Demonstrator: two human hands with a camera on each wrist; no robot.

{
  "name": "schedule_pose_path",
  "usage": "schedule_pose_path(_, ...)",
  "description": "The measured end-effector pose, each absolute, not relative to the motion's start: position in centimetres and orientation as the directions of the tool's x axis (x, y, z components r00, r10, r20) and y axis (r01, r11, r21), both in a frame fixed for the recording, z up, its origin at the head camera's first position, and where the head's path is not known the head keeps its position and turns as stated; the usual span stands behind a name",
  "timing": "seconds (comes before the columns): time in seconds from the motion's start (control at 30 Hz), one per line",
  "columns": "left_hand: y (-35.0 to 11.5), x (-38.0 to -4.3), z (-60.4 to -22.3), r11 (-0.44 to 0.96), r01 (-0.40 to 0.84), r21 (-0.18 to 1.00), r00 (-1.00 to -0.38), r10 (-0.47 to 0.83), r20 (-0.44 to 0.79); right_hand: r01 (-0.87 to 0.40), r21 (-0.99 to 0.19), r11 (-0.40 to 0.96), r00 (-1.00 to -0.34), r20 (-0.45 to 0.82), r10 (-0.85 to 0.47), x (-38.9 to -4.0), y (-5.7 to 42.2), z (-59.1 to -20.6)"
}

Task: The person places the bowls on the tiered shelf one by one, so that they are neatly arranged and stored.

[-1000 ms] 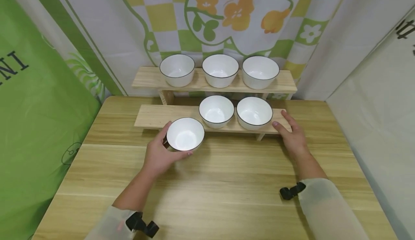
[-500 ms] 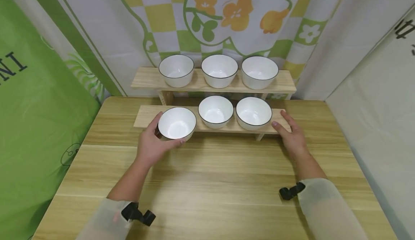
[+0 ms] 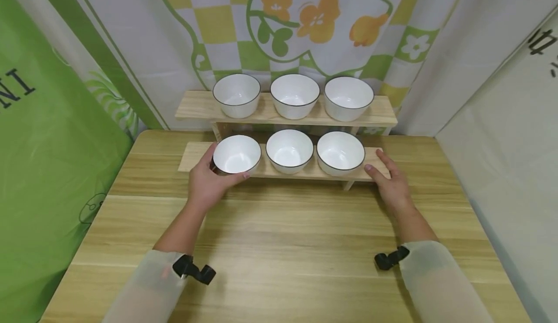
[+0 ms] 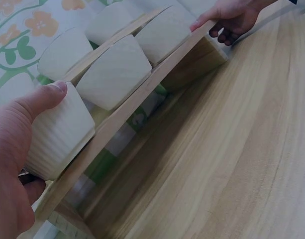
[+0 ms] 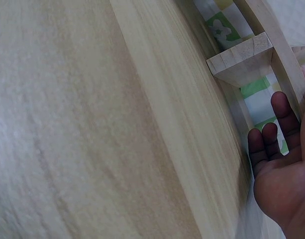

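Observation:
A white bowl with a dark rim [image 3: 237, 154] is at the left part of the lower board, gripped at its left side by my left hand [image 3: 206, 180]. In the left wrist view the thumb lies against the ribbed wall of this bowl [image 4: 62, 132], whose base is at the board. Two matching bowls, a middle one [image 3: 289, 152] and a right one [image 3: 340, 153], stand beside it in a row. My right hand [image 3: 394, 187] holds the right end of the wooden two-tier shelf [image 3: 378, 157], thumb on top; other fingers [image 5: 286, 117] are below the board in the right wrist view.
Three more white bowls, left [image 3: 237, 96], centre [image 3: 295, 96] and right [image 3: 348, 98], stand on the upper board [image 3: 196, 104]. The shelf stands at the back of a wooden table [image 3: 279, 245]. Behind hangs a patterned curtain [image 3: 218, 25]; a green cloth [image 3: 56, 134] is at the left.
My left hand has carried the bowl back and slightly left, from in front of the lower board into line with the other two bowls. The right hand keeps its place on the shelf end.

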State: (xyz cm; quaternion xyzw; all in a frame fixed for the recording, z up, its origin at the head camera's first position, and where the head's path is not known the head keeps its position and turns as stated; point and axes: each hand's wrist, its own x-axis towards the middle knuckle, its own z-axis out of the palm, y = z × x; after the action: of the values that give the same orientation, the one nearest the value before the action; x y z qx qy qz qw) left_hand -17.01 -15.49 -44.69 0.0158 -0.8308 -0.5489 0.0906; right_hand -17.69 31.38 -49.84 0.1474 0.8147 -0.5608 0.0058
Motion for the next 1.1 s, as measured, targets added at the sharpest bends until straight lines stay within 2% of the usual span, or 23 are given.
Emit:
schedule_pose_path(0.27, -15.0, -18.0, -44.7, 0.422, 0.064, 0.904, -0.981, -0.139, 0.135, 0.24, -0.92, 0.31, -0.958, -0.173, 0.229, -17.4, 31.5, -49.5)
schedule_pose_path(0.7, -14.7, -18.7, -44.8, 0.389, 0.06, 0.919, -0.981, -0.146, 0.126, 0.225, -0.93, 0.292, -0.961, -0.162, 0.223, -17.1, 31.4, -49.4)
schedule_pose_path(1.1, -14.6, -19.2, -45.2, 0.405, 0.132, 0.905, -0.987, -0.027, 0.156, 0.241, -0.929, 0.28, -0.955, -0.177, 0.237, -16.8, 32.0, -49.5)
